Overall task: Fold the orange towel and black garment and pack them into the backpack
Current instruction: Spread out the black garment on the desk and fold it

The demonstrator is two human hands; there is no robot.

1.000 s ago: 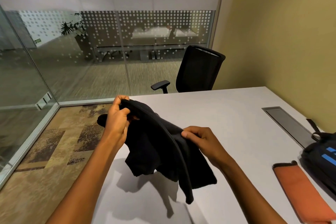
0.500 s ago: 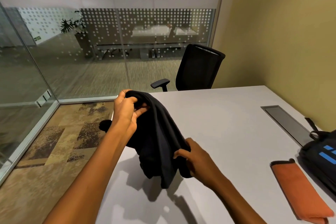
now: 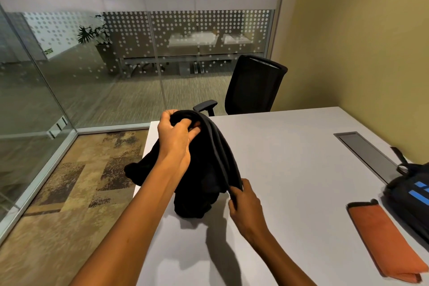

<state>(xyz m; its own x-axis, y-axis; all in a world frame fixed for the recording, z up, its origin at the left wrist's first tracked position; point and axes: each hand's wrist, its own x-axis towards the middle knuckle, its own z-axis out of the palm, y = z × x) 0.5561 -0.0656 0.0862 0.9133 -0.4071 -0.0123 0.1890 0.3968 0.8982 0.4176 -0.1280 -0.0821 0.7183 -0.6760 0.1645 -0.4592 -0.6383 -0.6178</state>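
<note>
The soft black garment is held up over the white table, bunched in the left hand; its edge, slanting down-right, is pinched by the right hand.

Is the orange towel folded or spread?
Folded: the orange towel lies as a narrow strip on the table, layered edges at its near end.

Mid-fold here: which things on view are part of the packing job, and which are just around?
Job: black garment, gripped by left hand and right hand; folded orange towel; backpack.
Just around: table, its cable hatch, office chair, potted plant.
</note>
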